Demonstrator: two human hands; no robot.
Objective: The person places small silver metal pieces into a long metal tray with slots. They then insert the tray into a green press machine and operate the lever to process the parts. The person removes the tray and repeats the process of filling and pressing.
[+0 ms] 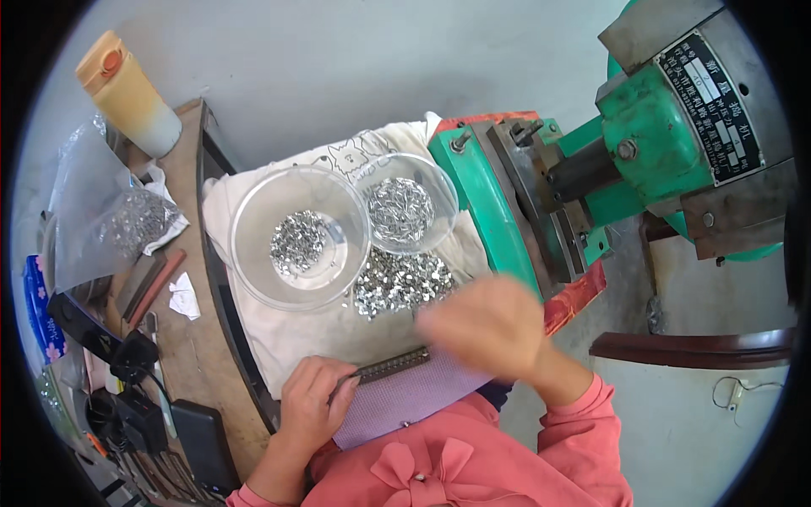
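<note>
My left hand [311, 401] is closed on the left end of a dark narrow bar [390, 366] with a row of small slots or parts along its top. The bar lies at the near edge of the cloth, above my lap. My right hand [488, 325] is smeared by motion, just right of a loose heap of small shiny metal pieces [404, 286]; its fingers cannot be made out. Beyond the heap stand a large clear round tub [245, 253] with small metal bits at its bottom and a smaller clear bowl [448, 190] of thin, elongated metal pieces.
A pale cloth [279, 338] lies under the containers. At right stands a green press machine [655, 144] with a heavy metal base. On the left, a wooden table [203, 355] bears a yellow bottle [131, 93], a plastic bag of metal bits [139, 220] and a black power bank-like box [205, 444].
</note>
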